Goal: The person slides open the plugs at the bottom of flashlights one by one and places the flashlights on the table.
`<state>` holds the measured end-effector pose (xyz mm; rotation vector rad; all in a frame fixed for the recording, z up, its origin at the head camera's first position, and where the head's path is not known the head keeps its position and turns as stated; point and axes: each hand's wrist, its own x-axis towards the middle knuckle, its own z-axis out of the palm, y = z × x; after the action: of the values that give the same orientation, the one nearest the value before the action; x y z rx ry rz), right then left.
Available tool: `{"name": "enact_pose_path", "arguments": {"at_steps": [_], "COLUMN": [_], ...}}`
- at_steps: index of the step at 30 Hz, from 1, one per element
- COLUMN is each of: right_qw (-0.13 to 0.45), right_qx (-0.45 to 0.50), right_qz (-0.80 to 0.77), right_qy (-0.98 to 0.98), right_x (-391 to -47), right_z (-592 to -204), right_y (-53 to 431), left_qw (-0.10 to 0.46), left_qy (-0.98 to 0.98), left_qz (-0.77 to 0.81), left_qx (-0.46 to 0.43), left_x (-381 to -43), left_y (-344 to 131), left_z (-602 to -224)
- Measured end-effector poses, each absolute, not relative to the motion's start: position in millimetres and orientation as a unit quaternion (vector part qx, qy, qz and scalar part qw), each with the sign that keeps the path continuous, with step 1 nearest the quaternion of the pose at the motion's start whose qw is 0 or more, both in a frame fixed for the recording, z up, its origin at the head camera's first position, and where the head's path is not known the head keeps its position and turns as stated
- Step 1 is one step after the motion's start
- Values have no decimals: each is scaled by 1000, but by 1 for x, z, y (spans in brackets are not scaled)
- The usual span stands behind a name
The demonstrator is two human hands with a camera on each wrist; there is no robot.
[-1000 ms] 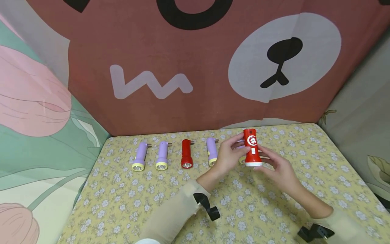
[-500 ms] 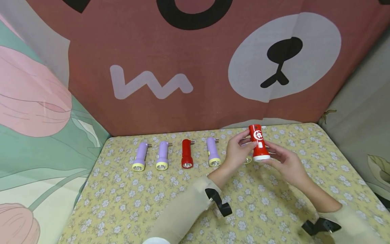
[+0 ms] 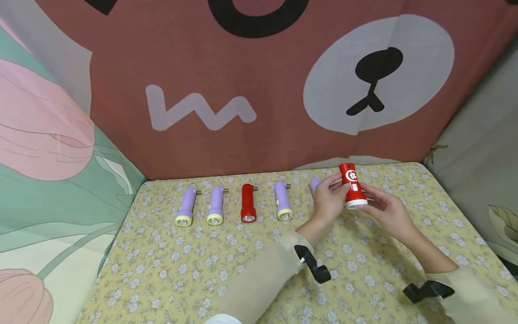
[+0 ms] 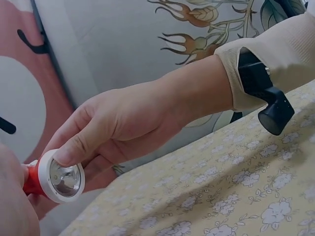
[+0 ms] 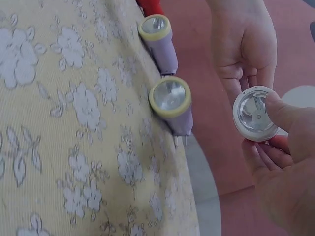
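Note:
A red flashlight [image 3: 353,184] with a white rim and a white emblem is held up above the table between both hands, lens end down. My left hand [image 3: 329,198] grips its body from the left, thumb near the white switch. From the right, my right hand [image 3: 386,209] pinches the rim end, and in the right wrist view its thumb lies on the edge of the lens [image 5: 253,115]. Behind the left hand, a purple flashlight [image 3: 314,183] is mostly hidden in the head view; the right wrist view shows its yellow rim [image 5: 170,103] and plug prongs.
Left of the hands lie a purple flashlight [image 3: 282,200], a red flashlight [image 3: 248,202] and two more purple ones [image 3: 216,204] in a row, prongs pointing right. A floral cloth covers the table [image 3: 170,270]. A bear-print curtain [image 3: 275,135] hangs behind it.
Both hands have moved right and slightly toward the back with the red flashlight. The purple flashlight beside the left hand has come fully into view.

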<state>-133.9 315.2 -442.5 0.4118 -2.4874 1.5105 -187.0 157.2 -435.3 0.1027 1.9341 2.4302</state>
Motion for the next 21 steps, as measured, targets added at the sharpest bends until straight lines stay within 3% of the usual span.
{"name": "enact_pose_path", "arguments": {"at_steps": [14, 21], "right_qw": [60, 55], "right_qx": [127, 102], "right_qz": [502, 514], "right_qy": [-853, -850], "right_x": [-145, -148], "right_z": [-462, -475], "right_y": [341, 344], "left_qw": [40, 22], "left_qy": [602, 621], "left_qz": [797, 781], "left_qx": [-26, -66], "left_x": [-188, -189], "left_y": [186, 205], "left_z": [-454, -466]}}
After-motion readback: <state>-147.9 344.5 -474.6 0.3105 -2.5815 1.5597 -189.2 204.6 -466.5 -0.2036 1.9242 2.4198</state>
